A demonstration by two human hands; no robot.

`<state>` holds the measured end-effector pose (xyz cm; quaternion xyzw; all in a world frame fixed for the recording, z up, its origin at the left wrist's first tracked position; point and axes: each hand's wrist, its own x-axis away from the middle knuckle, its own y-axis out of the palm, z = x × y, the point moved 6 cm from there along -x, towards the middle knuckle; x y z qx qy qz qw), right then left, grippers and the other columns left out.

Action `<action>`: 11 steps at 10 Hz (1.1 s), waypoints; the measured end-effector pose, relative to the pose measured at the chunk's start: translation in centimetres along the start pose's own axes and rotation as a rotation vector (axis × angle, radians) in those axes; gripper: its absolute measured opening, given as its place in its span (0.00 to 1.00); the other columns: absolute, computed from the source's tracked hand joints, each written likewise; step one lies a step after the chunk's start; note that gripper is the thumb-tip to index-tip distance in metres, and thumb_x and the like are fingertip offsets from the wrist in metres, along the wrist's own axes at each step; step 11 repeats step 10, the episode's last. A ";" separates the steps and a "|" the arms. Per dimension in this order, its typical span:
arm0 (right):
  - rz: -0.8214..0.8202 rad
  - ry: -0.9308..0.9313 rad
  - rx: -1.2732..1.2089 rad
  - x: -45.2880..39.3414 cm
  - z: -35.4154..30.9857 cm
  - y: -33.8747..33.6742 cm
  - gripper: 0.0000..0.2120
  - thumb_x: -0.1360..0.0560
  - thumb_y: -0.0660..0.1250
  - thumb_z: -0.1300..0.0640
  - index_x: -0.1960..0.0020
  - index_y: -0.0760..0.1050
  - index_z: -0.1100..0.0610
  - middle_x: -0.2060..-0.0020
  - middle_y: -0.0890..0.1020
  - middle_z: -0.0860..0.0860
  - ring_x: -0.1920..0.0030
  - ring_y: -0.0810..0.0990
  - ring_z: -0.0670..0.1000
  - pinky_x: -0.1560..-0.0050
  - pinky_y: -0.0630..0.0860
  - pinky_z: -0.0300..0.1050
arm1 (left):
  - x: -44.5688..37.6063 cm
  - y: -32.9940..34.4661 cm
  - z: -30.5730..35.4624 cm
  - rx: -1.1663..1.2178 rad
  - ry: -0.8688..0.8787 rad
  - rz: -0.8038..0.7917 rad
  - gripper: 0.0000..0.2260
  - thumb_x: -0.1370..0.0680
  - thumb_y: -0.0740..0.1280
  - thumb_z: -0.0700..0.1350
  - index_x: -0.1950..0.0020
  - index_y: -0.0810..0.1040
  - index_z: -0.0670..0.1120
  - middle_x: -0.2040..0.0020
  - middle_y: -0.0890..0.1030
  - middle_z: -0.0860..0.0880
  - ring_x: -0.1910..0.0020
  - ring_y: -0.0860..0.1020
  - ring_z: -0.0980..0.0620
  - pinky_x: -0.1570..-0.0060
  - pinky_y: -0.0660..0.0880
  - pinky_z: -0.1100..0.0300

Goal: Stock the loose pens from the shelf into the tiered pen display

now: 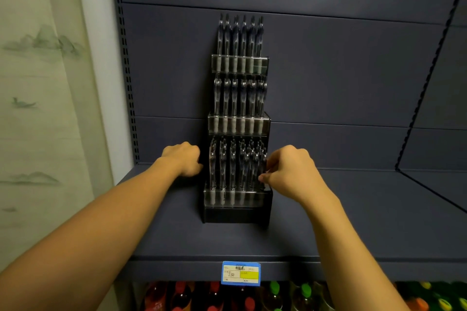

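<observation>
We see our right hand point(290, 171) at the right edge of the lowest row of pens, its fingers curled in and the thumb and fingertips pinching the rightmost dark-clipped clear pen point(261, 166) of that row, which stands upright in its slot. Our left hand point(183, 160) sits against the left side of the black three-tiered pen display with clear front panels point(237, 214), fingers curled round its edge at the height of the lowest row; how firmly it grips we cannot tell, since the fingertips are hidden behind the stand. The display stands upright between our two hands, its back against the dark grey-blue rear panel point(353, 83), on the grey-blue metal shelf point(202, 242). Each of its three tiers carries a row of upright pens with clear barrels, white grips showing behind the clear panels, and dark clips at the top. On the shelf's front lip, below the display, hangs a blue-bordered price label with a yellow patch point(240, 273). Beneath the shelf show bottles with red, green and yellow caps point(274, 288). To the left hangs a pale wall covering with faint painted hills point(43, 43).
</observation>
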<state>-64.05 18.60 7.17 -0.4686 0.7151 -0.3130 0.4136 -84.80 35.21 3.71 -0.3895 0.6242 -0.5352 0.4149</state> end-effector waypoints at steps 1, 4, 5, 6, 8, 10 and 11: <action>-0.023 0.004 0.055 0.1 0.3 0.8 0.09 0.28 0.78 0.53 0.55 0.82 0.58 0.58 0.82 0.55 0.55 0.82 0.58 0.55 0.82 0.51 | 0.6 0.1 0.7 -0.039 0.007 -0.030 0.08 0.19 0.62 0.50 0.56 0.72 0.48 0.54 0.74 0.48 0.55 0.76 0.46 0.56 0.73 0.52; -0.010 -0.015 -0.034 0.4 1.2 1.4 0.08 0.27 0.77 0.56 0.55 0.81 0.60 0.58 0.83 0.56 0.55 0.82 0.57 0.58 0.79 0.47 | 3.3 -0.1 1.6 -0.010 -0.008 -0.017 0.07 0.20 0.62 0.50 0.53 0.70 0.48 0.54 0.71 0.48 0.55 0.74 0.45 0.55 0.73 0.51; 0.004 -0.036 -0.042 0.8 1.1 1.5 0.09 0.27 0.77 0.57 0.53 0.81 0.62 0.57 0.83 0.57 0.54 0.83 0.58 0.54 0.83 0.51 | 4.4 -0.5 1.5 0.005 -0.009 -0.002 0.10 0.19 0.62 0.52 0.55 0.71 0.48 0.56 0.73 0.49 0.56 0.75 0.46 0.55 0.74 0.51; 0.007 -0.034 -0.030 1.1 0.8 1.5 0.13 0.27 0.77 0.57 0.51 0.81 0.66 0.56 0.84 0.61 0.56 0.83 0.59 0.52 0.83 0.56 | 5.9 -1.0 1.4 0.028 -0.003 0.012 0.10 0.20 0.62 0.53 0.56 0.73 0.48 0.56 0.75 0.49 0.56 0.76 0.46 0.55 0.75 0.52; 0.062 -0.013 -0.033 2.1 0.6 1.3 0.12 0.27 0.76 0.58 0.51 0.80 0.67 0.57 0.83 0.62 0.55 0.83 0.60 0.52 0.83 0.57 | 9.2 -2.2 1.4 0.068 0.001 0.068 0.08 0.20 0.63 0.51 0.55 0.76 0.48 0.53 0.79 0.47 0.54 0.78 0.45 0.56 0.75 0.52; 0.071 0.016 -0.007 3.1 0.9 1.6 0.10 0.25 0.72 0.58 0.52 0.78 0.65 0.58 0.82 0.60 0.58 0.81 0.59 0.58 0.80 0.52 | 11.8 -2.9 1.6 0.087 0.012 0.103 0.08 0.21 0.61 0.49 0.53 0.76 0.46 0.53 0.79 0.47 0.55 0.79 0.45 0.58 0.73 0.53; 0.071 0.016 -0.007 3.1 0.9 1.6 0.10 0.25 0.72 0.58 0.52 0.78 0.65 0.58 0.82 0.60 0.58 0.81 0.59 0.58 0.80 0.52 | 11.8 -2.9 1.6 0.087 0.012 0.103 0.08 0.21 0.61 0.49 0.53 0.76 0.46 0.53 0.79 0.47 0.55 0.79 0.45 0.58 0.73 0.53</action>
